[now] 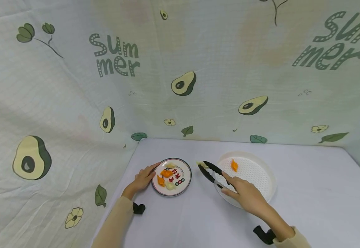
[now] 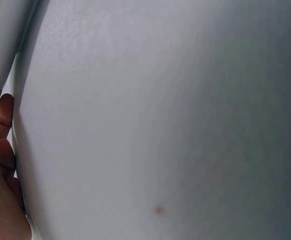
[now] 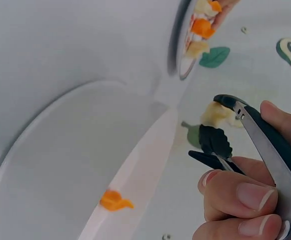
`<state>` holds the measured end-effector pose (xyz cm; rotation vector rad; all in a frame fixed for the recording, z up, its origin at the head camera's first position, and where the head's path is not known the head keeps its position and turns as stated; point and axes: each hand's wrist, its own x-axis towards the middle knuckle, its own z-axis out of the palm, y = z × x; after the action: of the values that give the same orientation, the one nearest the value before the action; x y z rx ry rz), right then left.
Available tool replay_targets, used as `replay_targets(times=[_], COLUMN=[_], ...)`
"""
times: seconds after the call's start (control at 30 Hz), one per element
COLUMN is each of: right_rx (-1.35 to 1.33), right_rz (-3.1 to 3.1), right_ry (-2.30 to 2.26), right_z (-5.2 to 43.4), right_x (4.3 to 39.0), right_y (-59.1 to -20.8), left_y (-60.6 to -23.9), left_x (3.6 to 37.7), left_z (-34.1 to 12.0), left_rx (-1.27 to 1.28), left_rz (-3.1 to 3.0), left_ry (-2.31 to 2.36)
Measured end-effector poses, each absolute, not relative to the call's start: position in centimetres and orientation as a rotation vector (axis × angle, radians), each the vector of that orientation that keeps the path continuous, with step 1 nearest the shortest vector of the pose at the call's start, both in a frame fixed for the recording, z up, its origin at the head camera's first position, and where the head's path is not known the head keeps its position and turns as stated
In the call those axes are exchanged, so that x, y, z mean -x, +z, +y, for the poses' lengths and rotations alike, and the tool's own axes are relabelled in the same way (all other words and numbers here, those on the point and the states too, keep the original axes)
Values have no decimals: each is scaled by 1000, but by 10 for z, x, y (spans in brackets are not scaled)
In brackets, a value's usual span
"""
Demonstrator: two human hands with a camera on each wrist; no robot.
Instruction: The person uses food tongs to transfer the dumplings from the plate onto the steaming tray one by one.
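At the left rim of a small round plate [image 1: 171, 195] my left hand [image 1: 143, 179] rests, its fingertips touching the edge. Orange dumpling-like pieces [image 1: 167, 173] and pale yellow ones [image 1: 170, 186] lie on that plate. My right hand [image 1: 249, 193] grips black-and-metal tongs [image 1: 206, 174], with the thumb along one arm and fingers round the other. Between the tong tips is a pale yellow dumpling-like piece [image 3: 215, 115], held above the table between plate and tray. A large white round tray [image 1: 256, 175] lies under the tongs, with one orange piece [image 1: 234, 165] on it.
The white table [image 1: 310, 193] meets a hanging cloth [image 1: 217, 62] printed with avocados and leaves at its back edge. More of the cloth hangs along the left side. Black wrist straps [image 1: 139, 208] show at both wrists.
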<state>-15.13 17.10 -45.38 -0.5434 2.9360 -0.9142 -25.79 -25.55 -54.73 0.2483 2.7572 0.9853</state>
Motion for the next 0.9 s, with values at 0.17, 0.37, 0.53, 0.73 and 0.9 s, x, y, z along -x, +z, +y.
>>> replay_targets(times=[0.17, 0.37, 0.53, 0.73, 0.9], right_rx=[513, 444, 405, 368, 318], right_rz=[2983, 3011, 3026, 3031, 3026], right_ry=[-893, -882, -866, -841, -820], right_z=[189, 210, 223, 237, 246], right_x=[146, 143, 140, 138, 138], right_y=[-453, -455, -456, -455, -456], left_y=[-547, -547, -548, -549, -549], left_x=[258, 259, 258, 257, 259], left_z=[-255, -254, -254, -255, -255], left_rx=[-236, -225, -227, -231, -232], left_rz=[2761, 2762, 2765, 2768, 2772], left_ry=[962, 953, 962, 972, 966])
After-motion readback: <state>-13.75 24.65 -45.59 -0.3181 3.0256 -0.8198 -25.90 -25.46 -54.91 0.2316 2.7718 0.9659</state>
